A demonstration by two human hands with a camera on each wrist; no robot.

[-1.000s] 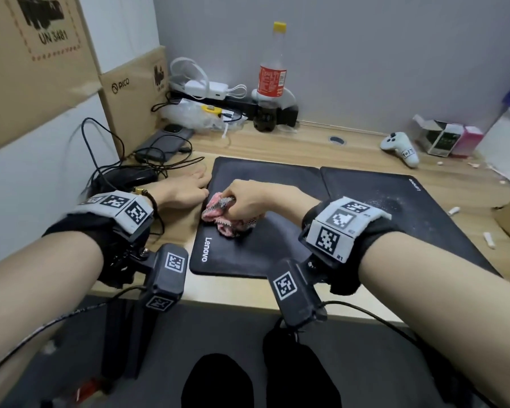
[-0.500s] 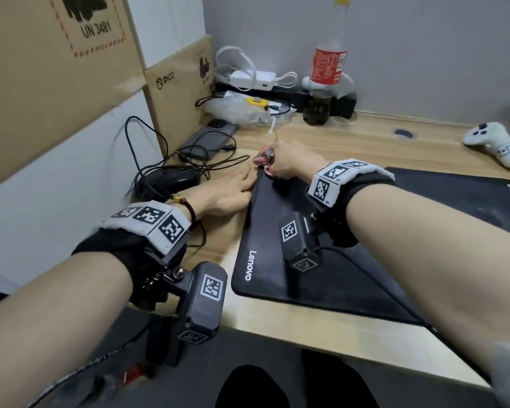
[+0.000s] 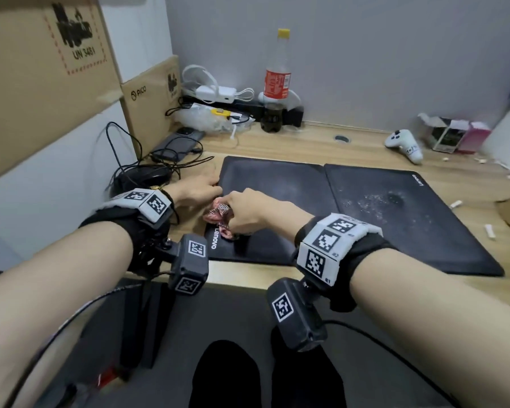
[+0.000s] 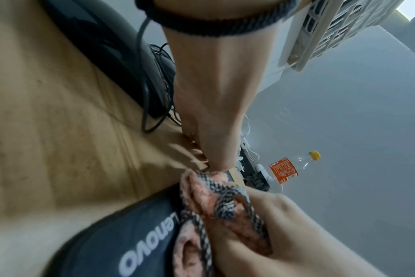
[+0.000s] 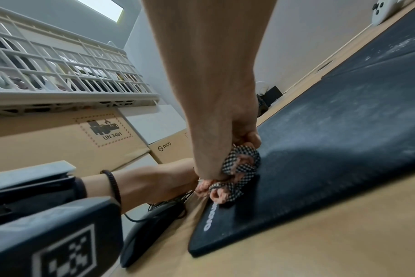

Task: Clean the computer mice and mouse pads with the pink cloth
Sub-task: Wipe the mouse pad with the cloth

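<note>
Two black mouse pads lie side by side on the wooden desk. My right hand point(image 3: 242, 214) grips the bunched pink cloth point(image 3: 218, 213) and presses it on the near-left part of the left Lenovo pad point(image 3: 280, 195), by the logo. My left hand point(image 3: 196, 189) rests with flat fingers at that pad's left edge. The right pad point(image 3: 409, 222) carries white dust. A black mouse point(image 3: 143, 179) with tangled cables sits left of my left hand. In the right wrist view the cloth point(image 5: 241, 166) is balled in my fingers on the pad point(image 5: 344, 150). The left wrist view shows the cloth point(image 4: 216, 202) touching my left fingertips.
Cardboard boxes point(image 3: 42, 69) line the left wall. A cola bottle point(image 3: 277, 83), chargers and a phone point(image 3: 177, 147) stand at the back left. A white controller point(image 3: 404, 144) and small boxes point(image 3: 454, 135) lie at the back right. White scraps dot the desk on the right.
My right hand has drawn the cloth back from the left pad's far-left corner to its near-left part. The left hand has stayed at the pad's left edge.
</note>
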